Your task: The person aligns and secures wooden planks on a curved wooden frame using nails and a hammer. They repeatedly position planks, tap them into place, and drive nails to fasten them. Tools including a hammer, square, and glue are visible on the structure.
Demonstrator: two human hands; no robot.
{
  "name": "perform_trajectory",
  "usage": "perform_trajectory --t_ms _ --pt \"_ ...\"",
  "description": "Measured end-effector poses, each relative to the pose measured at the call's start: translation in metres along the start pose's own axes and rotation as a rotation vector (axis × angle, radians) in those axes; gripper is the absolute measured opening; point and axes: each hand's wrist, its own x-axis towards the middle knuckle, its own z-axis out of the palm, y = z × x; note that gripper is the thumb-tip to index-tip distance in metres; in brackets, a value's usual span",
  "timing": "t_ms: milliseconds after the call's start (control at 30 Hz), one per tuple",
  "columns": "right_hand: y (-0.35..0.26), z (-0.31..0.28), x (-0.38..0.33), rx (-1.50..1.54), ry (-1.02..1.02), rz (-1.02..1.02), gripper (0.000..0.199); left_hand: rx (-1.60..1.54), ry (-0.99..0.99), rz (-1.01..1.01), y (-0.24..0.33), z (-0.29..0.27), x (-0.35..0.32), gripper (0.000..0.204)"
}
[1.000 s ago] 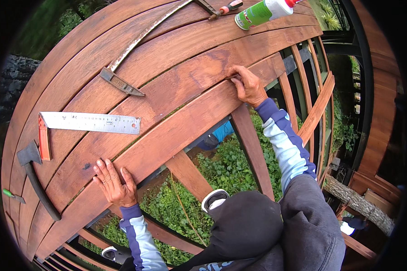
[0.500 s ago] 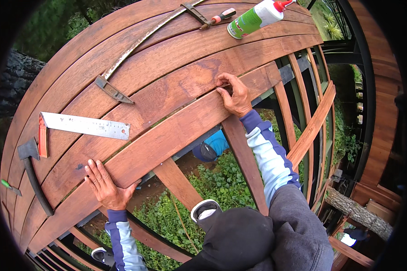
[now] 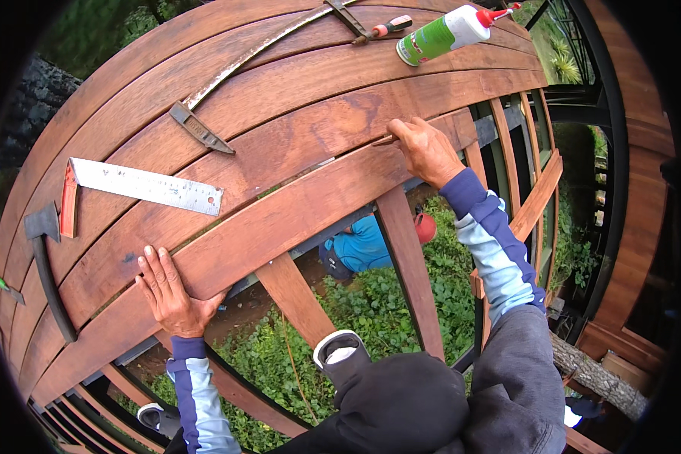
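Both hands have kept to the same loose reddish-brown hardwood deck board (image 3: 280, 219) since the earlier frames, though the whole deck now sits higher and nearer in the view, and the right hand has slid a little along the board's far edge. Left hand (image 3: 170, 291) lies flat and released, palm down, fingers spread over the near edge of the board at its left stretch, pressing rather than gripping. Right hand (image 3: 425, 151) is curled, fingertips hooked into the narrow gap at the board's far edge near its right end; it seems to pinch something thin there, but I cannot tell what.

This board's long axis runs from below the left hand up and across to the right hand, so the hands sit at opposite edges, well apart, with most of its length between them. Neither hand is clearly nearer to its middle. Beneath the board, bare wooden joists (image 3: 405, 257) run toward the person, with green plants and another person in a blue top (image 3: 359, 246) far below.

Beyond the left hand, on the laid boards, rest a steel try square with a red stock (image 3: 140, 189), then a dark pry bar (image 3: 45, 265) further left. Past the right hand lie a long metal bar clamp (image 3: 234, 72), a red-handled screwdriver (image 3: 386, 29) and a green-and-white glue bottle with a red tip (image 3: 450, 32).
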Motion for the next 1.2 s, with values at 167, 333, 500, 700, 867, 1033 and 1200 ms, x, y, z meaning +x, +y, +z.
perform_trajectory --t_ms 167,333,500,700,867,1033,1200 --pt "0.007 0.006 0.005 -0.037 0.096 -0.136 0.025 -0.033 0.003 -0.012 -0.001 0.002 -0.002 0.119" --pt "0.0 0.013 0.01 -0.055 0.069 -0.138 0.024 0.022 0.016 0.012 -0.002 0.004 -0.002 0.119" --pt "-0.006 0.016 0.015 -0.075 0.006 -0.105 0.023 -0.024 0.038 0.013 -0.002 0.002 -0.002 0.12" --pt "-0.008 0.018 0.018 0.023 0.079 -0.069 0.019 -0.061 0.081 0.022 -0.001 0.002 -0.001 0.115" --pt "-0.009 0.037 0.014 0.411 0.192 0.111 0.021 -0.101 0.091 0.023 -0.002 0.003 -0.001 0.113" --pt "-0.007 0.054 0.01 0.55 0.305 0.162 0.025 -0.126 0.082 0.035 -0.001 0.002 -0.002 0.11" --pt "-0.004 0.058 0.006 0.619 0.356 0.12 0.029 -0.107 0.121 0.042 -0.003 0.003 0.0 0.109"
